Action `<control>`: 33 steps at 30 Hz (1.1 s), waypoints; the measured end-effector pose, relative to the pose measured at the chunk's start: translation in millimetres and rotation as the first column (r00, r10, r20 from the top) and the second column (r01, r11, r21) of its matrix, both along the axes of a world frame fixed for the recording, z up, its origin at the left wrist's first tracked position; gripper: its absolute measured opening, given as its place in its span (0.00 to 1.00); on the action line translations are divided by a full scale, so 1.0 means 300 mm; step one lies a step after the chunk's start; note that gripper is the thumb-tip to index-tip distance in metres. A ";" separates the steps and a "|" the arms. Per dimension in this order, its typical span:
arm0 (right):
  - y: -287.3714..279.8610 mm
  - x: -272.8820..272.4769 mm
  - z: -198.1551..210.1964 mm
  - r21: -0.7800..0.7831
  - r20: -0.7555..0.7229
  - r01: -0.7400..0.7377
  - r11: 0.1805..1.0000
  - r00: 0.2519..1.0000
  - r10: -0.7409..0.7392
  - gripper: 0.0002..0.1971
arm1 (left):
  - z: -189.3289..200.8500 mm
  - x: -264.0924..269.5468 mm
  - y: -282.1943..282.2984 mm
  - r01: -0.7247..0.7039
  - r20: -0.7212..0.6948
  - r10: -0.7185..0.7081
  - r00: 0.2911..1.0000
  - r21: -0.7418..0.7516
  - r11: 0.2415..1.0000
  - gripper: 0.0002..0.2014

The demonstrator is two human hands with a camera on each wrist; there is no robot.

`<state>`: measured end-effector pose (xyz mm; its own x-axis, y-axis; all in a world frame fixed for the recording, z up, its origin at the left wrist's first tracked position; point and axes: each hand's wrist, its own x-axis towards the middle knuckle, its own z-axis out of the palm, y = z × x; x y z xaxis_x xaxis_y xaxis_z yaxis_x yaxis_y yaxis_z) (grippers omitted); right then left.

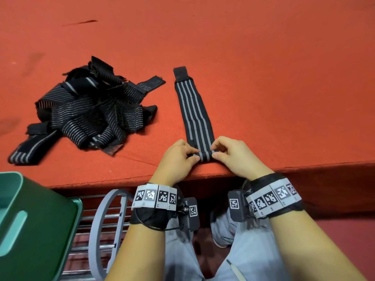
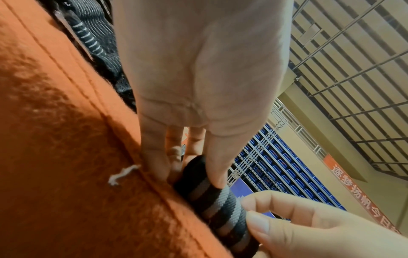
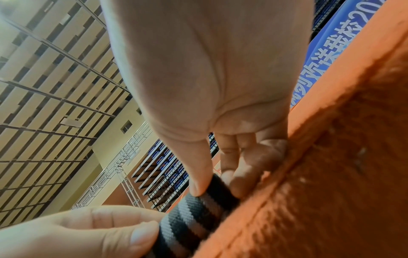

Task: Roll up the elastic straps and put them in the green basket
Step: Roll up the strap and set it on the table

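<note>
A black strap with grey stripes (image 1: 194, 110) lies stretched away from me on the red table (image 1: 263, 88), its velcro end far. Its near end is turned into a small roll (image 1: 205, 157) at the table's front edge. My left hand (image 1: 180, 157) pinches the roll's left side and my right hand (image 1: 229, 155) pinches its right side. The left wrist view shows the roll (image 2: 220, 206) held between thumb and fingers of my left hand (image 2: 198, 165). In the right wrist view the roll (image 3: 198, 213) sits under the thumb of my right hand (image 3: 220, 179). The green basket (image 1: 36, 220) stands at lower left.
A heap of several black striped straps (image 1: 85, 114) lies on the table to the left. A grey wire rack (image 1: 101, 230) stands below the table edge beside the basket. My knees are under the table's front edge.
</note>
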<state>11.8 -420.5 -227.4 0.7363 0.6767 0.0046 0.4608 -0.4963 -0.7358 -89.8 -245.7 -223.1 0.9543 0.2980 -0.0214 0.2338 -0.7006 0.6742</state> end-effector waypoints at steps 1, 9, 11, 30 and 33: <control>0.004 0.006 -0.004 -0.006 -0.001 0.010 1.000 1.000 -0.010 0.04 | -0.001 0.002 0.000 -0.002 0.009 0.002 1.000 0.000 1.000 0.11; 0.037 0.016 -0.017 0.043 0.041 0.075 0.996 0.996 -0.076 0.05 | -0.015 0.038 0.011 -0.094 0.028 0.097 0.995 -0.113 0.989 0.07; 0.042 0.017 -0.021 0.055 0.053 0.065 0.996 0.996 -0.068 0.06 | -0.022 0.047 0.012 -0.131 0.058 0.137 0.989 -0.105 0.986 0.06; 0.078 0.030 -0.004 -0.019 0.039 0.122 0.992 0.992 -0.121 0.07 | -0.027 0.046 0.038 -0.083 0.123 0.085 0.989 -0.019 0.996 0.20; 0.076 0.033 0.000 -0.040 0.060 0.117 0.992 0.992 -0.115 0.12 | -0.030 0.045 0.037 -0.086 0.135 0.087 0.987 -0.011 0.996 0.20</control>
